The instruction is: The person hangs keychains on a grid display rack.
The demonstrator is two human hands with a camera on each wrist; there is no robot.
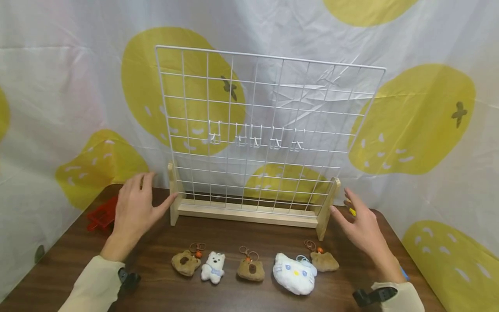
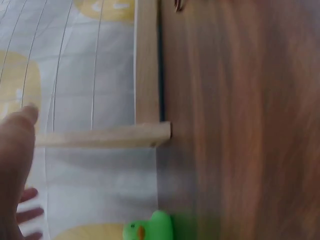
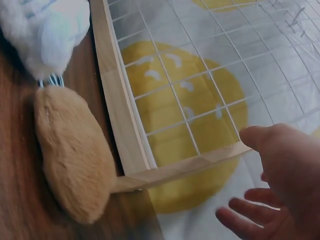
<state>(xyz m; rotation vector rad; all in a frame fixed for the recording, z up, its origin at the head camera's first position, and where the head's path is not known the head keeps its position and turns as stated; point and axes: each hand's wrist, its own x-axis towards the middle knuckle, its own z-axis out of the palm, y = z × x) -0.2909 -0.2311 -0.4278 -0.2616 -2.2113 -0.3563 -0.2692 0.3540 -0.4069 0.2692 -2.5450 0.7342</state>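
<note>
A white wire grid (image 1: 252, 104) stands upright in a wooden stand (image 1: 249, 216), with several small white hooks (image 1: 255, 142) hung across its middle. My left hand (image 1: 136, 208) is beside the stand's left post, fingers spread and thumb reaching toward the post. On the other side my right hand (image 1: 362, 225) has its fingers extended, the thumb close to the right post. In front lie plush keychains: a brown one (image 1: 185, 263), a white bear (image 1: 213, 269), another brown one (image 1: 251, 271), a white cat head (image 1: 293, 277) with a blue bow, and a third brown one (image 1: 326, 261).
A red plastic basket (image 1: 102, 216) sits behind my left hand. In the left wrist view a green toy duck (image 2: 150, 229) shows near the stand. Something yellow (image 1: 352, 212) peeks out behind my right hand. A lemon-print cloth (image 1: 300, 26) hangs behind the brown table (image 1: 156, 290).
</note>
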